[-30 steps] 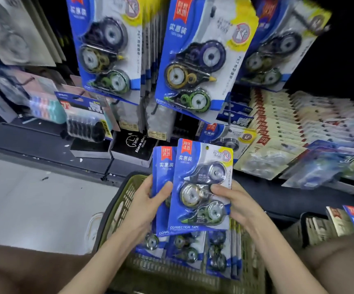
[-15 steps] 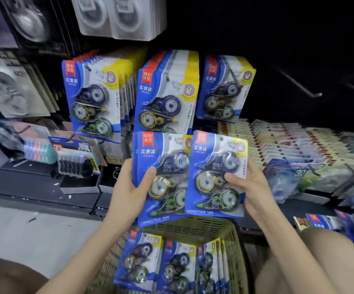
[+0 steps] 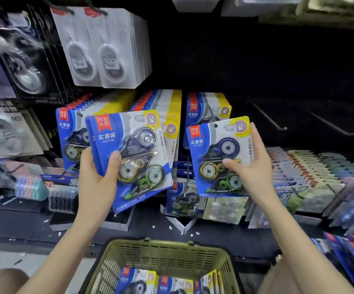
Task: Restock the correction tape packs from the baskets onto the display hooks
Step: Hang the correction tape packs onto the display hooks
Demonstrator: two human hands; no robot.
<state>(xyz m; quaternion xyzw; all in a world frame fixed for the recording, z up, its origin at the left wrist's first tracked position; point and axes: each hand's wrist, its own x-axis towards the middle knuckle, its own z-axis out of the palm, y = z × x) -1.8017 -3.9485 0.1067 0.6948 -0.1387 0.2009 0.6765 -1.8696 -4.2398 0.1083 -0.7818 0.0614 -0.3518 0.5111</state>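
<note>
Two hands are raised before the display in the head view. The left grip [image 3: 96, 177] is closed round a small stack of correction tape packs [image 3: 133, 149], thumb laid across the front blister, and the stack is tilted. The right grip [image 3: 254, 170] pinches a single pack [image 3: 216, 158] by its right edge, thumb on the front. This pack is nearly upright, near the stack but apart from it. Behind them the same packs hang in a left row [image 3: 72, 132], a middle row [image 3: 167, 115] and a right row [image 3: 205, 111]. Further right, two metal hooks [image 3: 269, 117] jut from the dark panel. Below, a green basket [image 3: 163, 244] holds more packs [image 3: 137, 281] standing upright.
</note>
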